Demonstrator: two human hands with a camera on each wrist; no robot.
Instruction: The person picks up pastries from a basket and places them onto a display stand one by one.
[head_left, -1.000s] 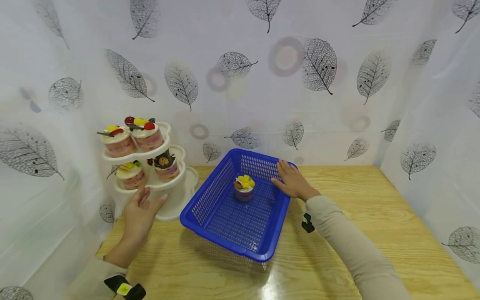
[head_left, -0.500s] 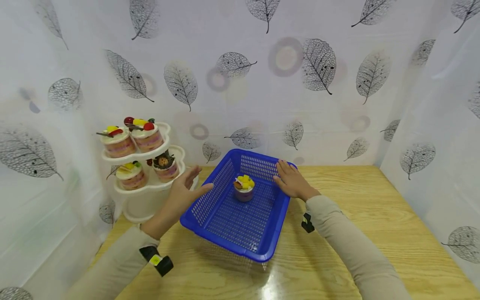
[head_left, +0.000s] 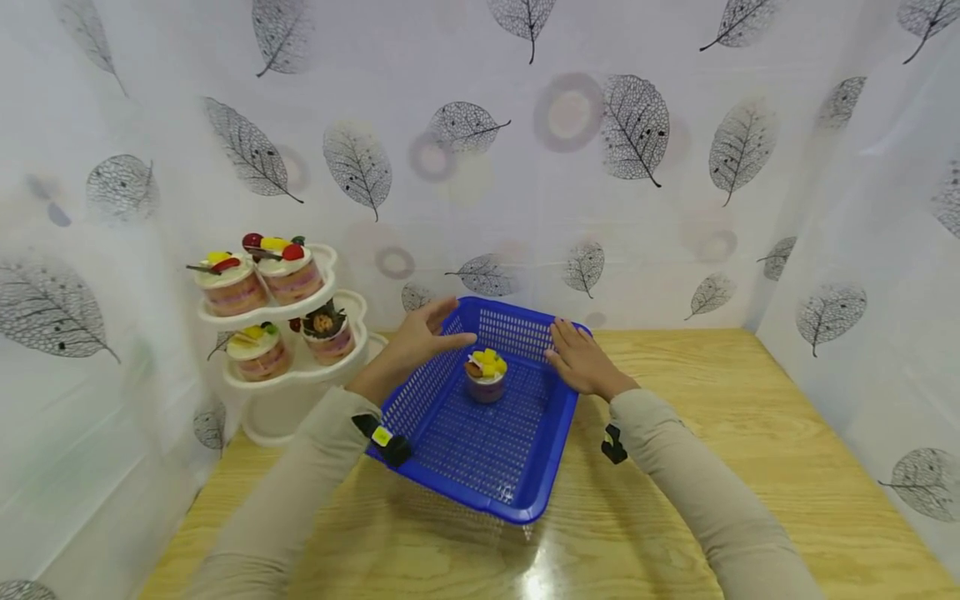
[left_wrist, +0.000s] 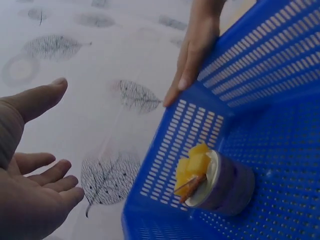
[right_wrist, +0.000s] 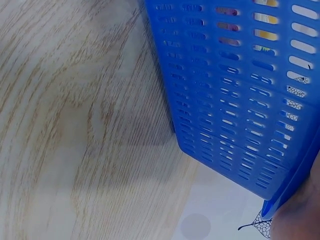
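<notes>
In the head view a blue plastic basket (head_left: 480,492) stands on the wooden table, holding one dessert cup (head_left: 486,385) topped with yellow fruit cubes. My left hand (head_left: 411,346) hovers over the basket's left side, thumb and fingers spread, with nothing in it. The left wrist view has this hand (left_wrist: 37,185) apart from the basket, and the dessert cup (left_wrist: 220,182) inside near the wall. My right hand (head_left: 583,360) rests on the basket's far right rim with straight fingers. Only a blurred bit of the right hand (right_wrist: 295,215) shows in the right wrist view.
At the left stands a white tiered stand (head_left: 330,292) with several fruit-topped dessert cups on its upper two tiers. The wooden table (head_left: 720,417) extends to the right. A white leaf-patterned curtain (head_left: 465,217) hangs behind and on both sides.
My left hand has moved right, from beside the tiered stand to above the basket's left side. The right hand has stayed on the rim, and the dessert cup has stayed in the basket.
</notes>
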